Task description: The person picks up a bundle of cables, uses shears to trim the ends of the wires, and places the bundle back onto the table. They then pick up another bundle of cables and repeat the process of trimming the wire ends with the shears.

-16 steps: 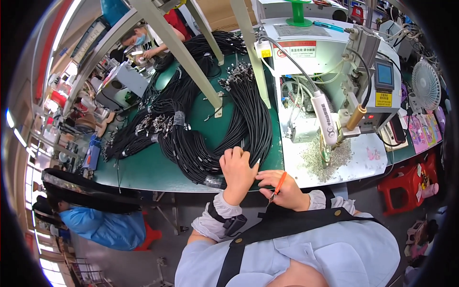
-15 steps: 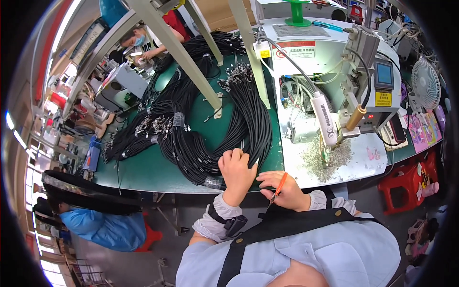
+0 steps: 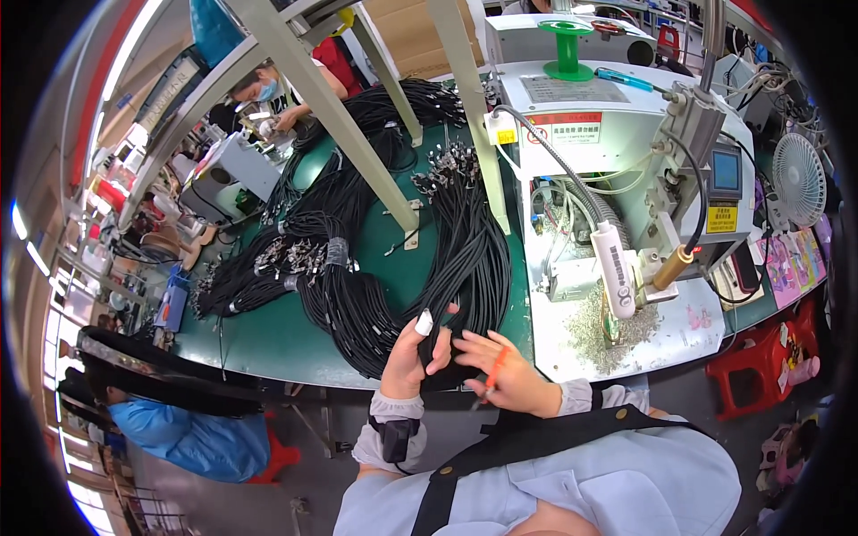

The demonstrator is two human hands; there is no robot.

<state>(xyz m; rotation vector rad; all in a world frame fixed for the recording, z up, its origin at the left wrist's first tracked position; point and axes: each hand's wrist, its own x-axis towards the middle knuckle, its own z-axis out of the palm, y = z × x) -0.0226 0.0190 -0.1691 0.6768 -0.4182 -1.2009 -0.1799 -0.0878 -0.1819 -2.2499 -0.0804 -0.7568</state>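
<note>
My left hand (image 3: pixel 413 355) is closed around the near end of a bundle of black cables (image 3: pixel 465 259) at the front edge of the green bench (image 3: pixel 268 344). Its thumb wears a white wrap. My right hand (image 3: pixel 502 368) is just to the right, fingers spread toward the same cable ends, with a thin orange tool (image 3: pixel 494 364) held between its fingers. What kind of tool it is cannot be made out. A black band sits on my left wrist.
More black cable bundles (image 3: pixel 331 268) with metal ends cover the bench. A white machine (image 3: pixel 617 179) with a pile of metal scraps (image 3: pixel 608 335) stands to the right, a small fan (image 3: pixel 798 179) beyond. Slanted frame posts (image 3: pixel 340 107) cross above. Other people work at far left and behind.
Both hands have drawn slightly nearer to my body and leftward. My left hand went from lying on the cables to closing around their near end.
</note>
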